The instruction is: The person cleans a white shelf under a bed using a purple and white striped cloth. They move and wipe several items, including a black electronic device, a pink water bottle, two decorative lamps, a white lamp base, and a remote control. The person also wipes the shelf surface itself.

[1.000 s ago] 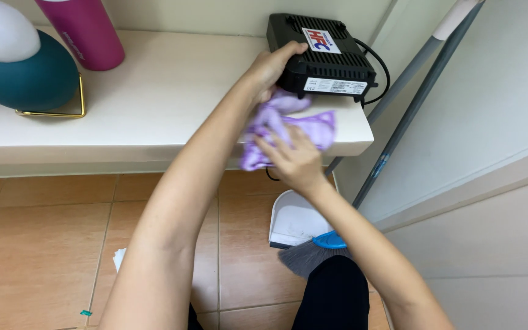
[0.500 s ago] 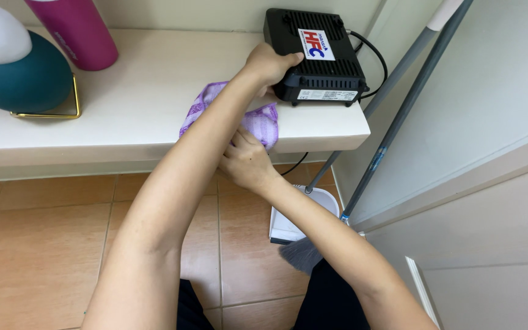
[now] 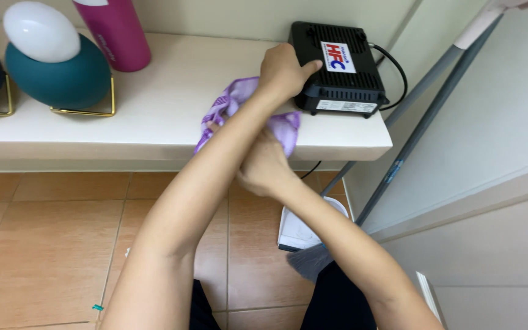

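The cloth [image 3: 239, 104] lay on the shelf [image 3: 154, 131], bunched in my right hand's [image 3: 264, 168] closed fingers; my left hand [image 3: 282, 70] gripped the black box [image 3: 340, 73].

Bright, even indoor light, soft shadows, sharp focus, slight wide-angle stretch at edges.
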